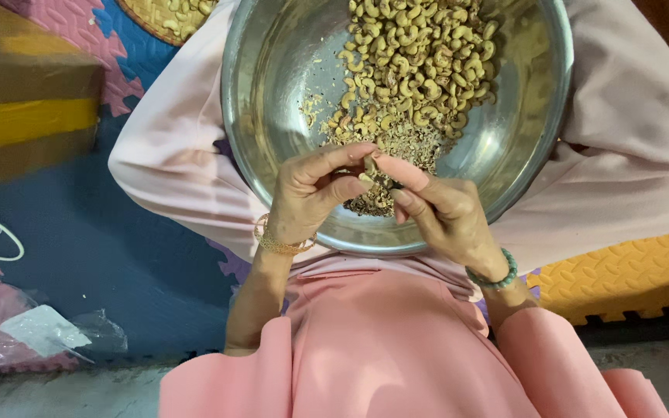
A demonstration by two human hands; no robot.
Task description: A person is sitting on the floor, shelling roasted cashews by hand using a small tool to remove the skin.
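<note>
— Two hands on one nut? What's off to the left?

— Cardboard box (29,93), crinkled plastic bag (48,333). Then the left hand (311,197) pinches a curved cashew (367,172) while the right hand (439,209) grips it too, over the shiny steel bowl (272,93) on the lap, probably so the flaky skins land among the pale nuts (420,66).

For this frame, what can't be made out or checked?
- Cashew nut, head view: mostly hidden by the fingertips of the left hand and right hand; whether it is peeled is unclear.
- Steel bowl: far rim cut off by the top edge.
- Woven tray: only a corner shows at the top edge.
- Cardboard box: cut by the left edge and blurred.
</note>
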